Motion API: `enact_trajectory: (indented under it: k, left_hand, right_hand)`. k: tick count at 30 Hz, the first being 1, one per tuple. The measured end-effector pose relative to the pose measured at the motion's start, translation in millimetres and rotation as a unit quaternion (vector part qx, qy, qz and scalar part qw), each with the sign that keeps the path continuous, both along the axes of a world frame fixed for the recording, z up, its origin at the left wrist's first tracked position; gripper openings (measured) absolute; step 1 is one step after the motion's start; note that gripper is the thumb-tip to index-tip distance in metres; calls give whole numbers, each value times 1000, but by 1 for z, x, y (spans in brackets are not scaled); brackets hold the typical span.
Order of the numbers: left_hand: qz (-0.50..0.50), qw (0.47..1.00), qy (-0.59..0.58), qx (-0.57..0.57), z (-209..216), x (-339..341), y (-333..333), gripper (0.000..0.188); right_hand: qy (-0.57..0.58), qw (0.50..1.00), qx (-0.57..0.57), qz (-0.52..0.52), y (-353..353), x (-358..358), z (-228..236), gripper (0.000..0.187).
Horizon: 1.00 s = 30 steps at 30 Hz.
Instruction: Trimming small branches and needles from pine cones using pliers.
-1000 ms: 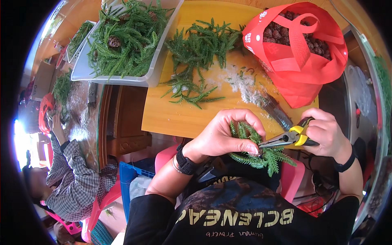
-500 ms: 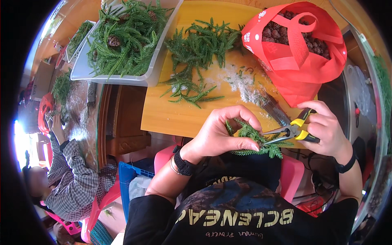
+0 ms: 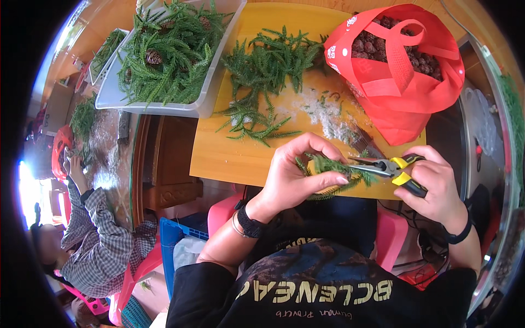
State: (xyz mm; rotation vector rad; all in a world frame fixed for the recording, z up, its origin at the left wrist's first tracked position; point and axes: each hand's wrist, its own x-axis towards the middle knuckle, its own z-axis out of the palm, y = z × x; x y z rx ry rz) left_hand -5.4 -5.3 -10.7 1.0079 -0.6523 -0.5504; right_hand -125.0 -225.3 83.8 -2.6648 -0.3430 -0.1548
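My left hand (image 3: 306,172) pinches a small green artificial pine sprig (image 3: 330,165) between thumb and fingers, above the table's front edge. In my right hand (image 3: 433,183) are long-nose pliers (image 3: 391,167) with yellow and black handles. Their jaws point left and are parted, with the tips at the sprig; whether they touch its stem I cannot tell. Beyond my hands, more pine sprigs (image 3: 273,60) lie piled on the yellow table (image 3: 229,158). A bundle of thin dark stems or wires (image 3: 363,141) rests just past the pliers, beside white powdery bits (image 3: 328,117).
A red bag (image 3: 404,104) full of pine cones (image 3: 372,46) stands at the table's far right. At the far left is a clear plastic bin (image 3: 210,90) heaped with pine sprigs and cones. Leftward, another person (image 3: 98,235) in a checked shirt works at a second table (image 3: 123,180).
The pliers' jaws have shifted slightly up and right from the sprig's middle, and their handles have turned a little. My left hand has tilted the sprig and moved slightly left.
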Motion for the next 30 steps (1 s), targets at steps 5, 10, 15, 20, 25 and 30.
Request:
enact_trajectory:
  k: [5,10,15,20,25,30]
  left_hand:
    - [-9,992,126,2,-4,2,6,33]
    - [-3,985,172,-31,-15,6,7,31]
    - [-15,979,198,-54,-8,9,7,28]
    - [-7,984,177,-22,-4,14,13,27]
    - [39,989,137,-26,4,29,24,21]
    - [132,989,60,26,31,35,46,22]
  right_hand:
    - [50,989,104,-95,-4,-4,-1,21]
    - [116,962,67,-239,-33,-17,-33,21]
    - [107,951,36,-288,-52,-30,-69,23]
    - [105,964,7,-246,-61,-39,-98,26]
    - [95,969,-5,-226,-56,-39,-104,26]
    - [-5,978,19,-208,-34,-21,-68,24]
